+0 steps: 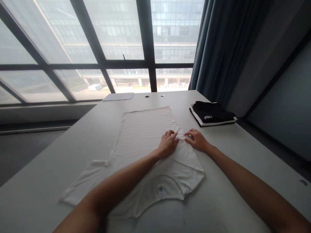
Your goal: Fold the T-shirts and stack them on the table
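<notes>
A white T-shirt (143, 136) lies flat on the white table (73, 142), its collar towards me and its right sleeve folded in over the body. My left hand (168, 142) rests on the shirt's right side with its fingers curled onto the folded edge. My right hand (197, 139) sits just beside it, fingertips pinching the same fold of cloth. The two hands almost touch. The left sleeve (84, 183) still spreads out on the table at the near left.
A stack of folded black clothes with white edges (212, 114) lies at the table's right side. A sheet of paper (118, 96) sits at the far edge by the window. A dark blue curtain (218, 48) hangs at the right.
</notes>
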{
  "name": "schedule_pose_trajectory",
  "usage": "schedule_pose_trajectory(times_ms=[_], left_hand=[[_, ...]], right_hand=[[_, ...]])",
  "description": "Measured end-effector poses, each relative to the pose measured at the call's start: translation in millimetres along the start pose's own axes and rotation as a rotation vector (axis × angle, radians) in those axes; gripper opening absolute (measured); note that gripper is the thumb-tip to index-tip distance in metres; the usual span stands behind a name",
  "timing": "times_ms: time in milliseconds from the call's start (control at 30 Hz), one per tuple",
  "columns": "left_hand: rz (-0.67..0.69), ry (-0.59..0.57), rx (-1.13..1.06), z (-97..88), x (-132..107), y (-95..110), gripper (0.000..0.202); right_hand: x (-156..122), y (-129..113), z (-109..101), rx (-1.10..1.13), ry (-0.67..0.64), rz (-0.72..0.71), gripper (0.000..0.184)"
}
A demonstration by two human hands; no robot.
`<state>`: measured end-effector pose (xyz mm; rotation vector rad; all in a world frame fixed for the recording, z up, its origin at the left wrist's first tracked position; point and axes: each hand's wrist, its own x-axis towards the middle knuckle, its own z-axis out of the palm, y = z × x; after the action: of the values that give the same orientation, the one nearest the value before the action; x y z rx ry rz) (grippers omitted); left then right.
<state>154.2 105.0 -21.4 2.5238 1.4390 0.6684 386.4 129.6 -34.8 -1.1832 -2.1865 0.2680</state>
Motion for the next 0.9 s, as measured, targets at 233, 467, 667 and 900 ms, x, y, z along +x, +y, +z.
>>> schedule_pose_trajectory(times_ms=[233, 467, 667, 900], left_hand=[[0.064, 0.004, -0.202, 0.6, 3.3, -2.5, 0.013], [0.057, -0.055, -0.391, 2.9, 7.1, 1.0, 0.025], [0.036, 0.013, -0.435, 7.1, 9.6, -3.3, 0.045], [0.187, 0.069, -0.064, -7.0, -0.1, 10.1, 0.039]], right_hand=[[-0.7, 0.3, -0.7, 0.002, -0.019, -0.007, 0.018], [-0.7, 0.0, -0.2, -0.003, -0.013, -0.011, 0.018], [-0.7, -1.9, -0.8, -0.016, -0.009, -0.009, 0.018], [-0.7, -2.3, -0.2, -0.025, -0.003, -0.008, 0.016]])
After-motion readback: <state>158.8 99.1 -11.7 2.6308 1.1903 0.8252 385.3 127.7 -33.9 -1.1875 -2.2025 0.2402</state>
